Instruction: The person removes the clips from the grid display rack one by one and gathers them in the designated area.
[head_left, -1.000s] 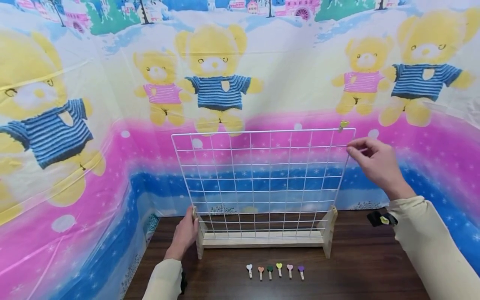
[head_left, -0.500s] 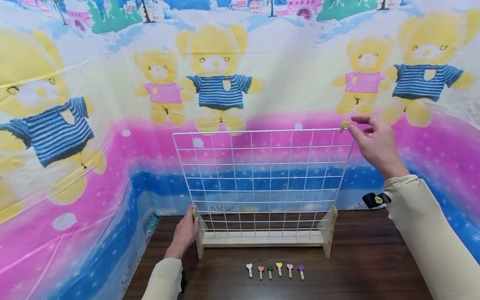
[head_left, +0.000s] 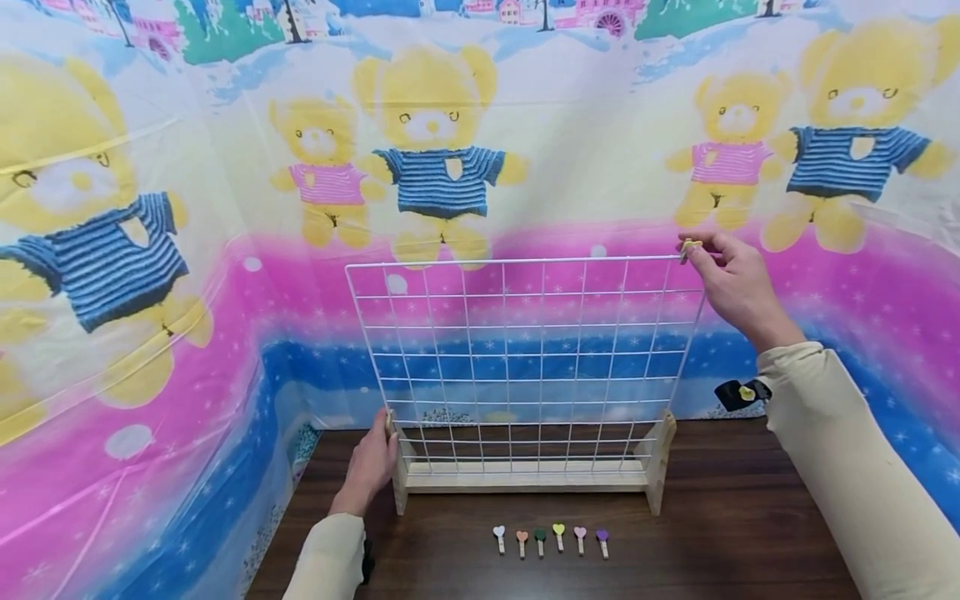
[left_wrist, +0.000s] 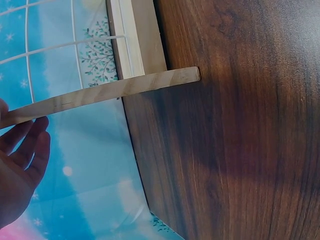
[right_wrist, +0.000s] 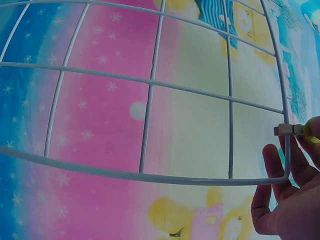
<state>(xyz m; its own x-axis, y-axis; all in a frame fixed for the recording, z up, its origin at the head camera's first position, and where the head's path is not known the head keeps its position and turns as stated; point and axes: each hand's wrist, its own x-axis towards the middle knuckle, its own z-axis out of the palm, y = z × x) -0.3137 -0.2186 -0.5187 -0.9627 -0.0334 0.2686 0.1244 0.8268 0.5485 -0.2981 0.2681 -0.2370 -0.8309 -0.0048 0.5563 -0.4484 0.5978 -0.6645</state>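
A white wire grid panel (head_left: 525, 261) stands upright in a pale wooden stand (head_left: 525, 482). My left hand (head_left: 370, 460) grips the top of the stand's left side post; the left wrist view has the fingers (left_wrist: 36, 150) on one side of that post (left_wrist: 150, 83). At the panel's top right corner, my right hand (head_left: 738, 279) pinches a yellow-green heart clothespin (head_left: 691, 245). Seen from the right wrist, the small wooden clothespin (right_wrist: 287, 130) sits across the top wire, its heart end mostly covered by the thumb.
In front of the stand, a row of small heart clothespins (head_left: 558, 537) in white, orange, green, yellow, pink and purple lies on the dark wood table (head_left: 735, 517). Behind and at both sides hangs a cloth (head_left: 585, 183) printed with bears.
My right hand has risen from the panel's right edge to the top corner and taken hold of the yellow-green clothespin there. The left hand stays on the post.
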